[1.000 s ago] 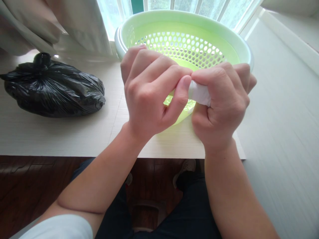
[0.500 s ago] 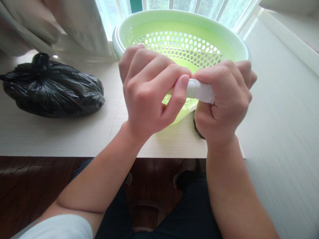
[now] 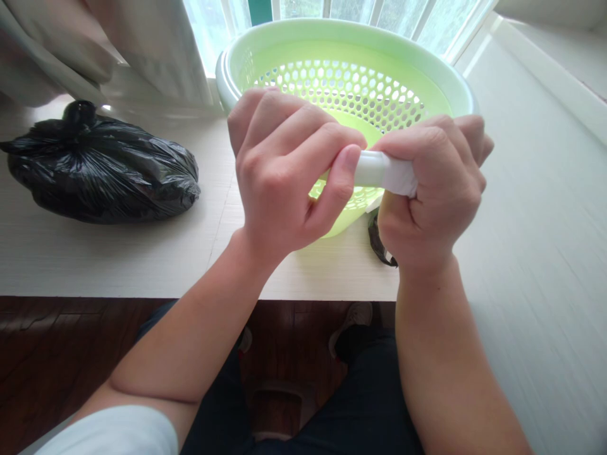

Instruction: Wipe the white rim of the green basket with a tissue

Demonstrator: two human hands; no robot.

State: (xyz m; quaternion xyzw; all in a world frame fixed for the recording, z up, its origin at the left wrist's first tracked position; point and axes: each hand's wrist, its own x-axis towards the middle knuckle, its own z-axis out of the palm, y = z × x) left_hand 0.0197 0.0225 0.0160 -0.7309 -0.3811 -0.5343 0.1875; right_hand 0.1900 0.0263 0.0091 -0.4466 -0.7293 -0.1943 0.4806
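A light green plastic basket (image 3: 341, 79) with a perforated wall is tilted in front of me, its pale rim round the top. My left hand (image 3: 287, 170) is closed on the near rim, thumb on my side and fingers curled over. To its right, my right hand (image 3: 429, 189) pinches a thin white tissue (image 3: 399, 177) folded around the same rim. A short bare stretch of rim shows between the left thumb and the tissue. The fingertips on the far side of the rim are hidden.
A knotted black plastic bag (image 3: 104, 167) lies on the pale tabletop (image 3: 142, 265) at the left. Partly behind my right wrist sits a small black item (image 3: 379, 240), its kind unclear. A curtain (image 3: 152, 50) and barred window stand behind; a light surface (image 3: 535, 208) extends right.
My right hand has slid slightly to the right along the rim with the tissue, uncovering more rim and more of the small black item. My left hand stays almost in place.
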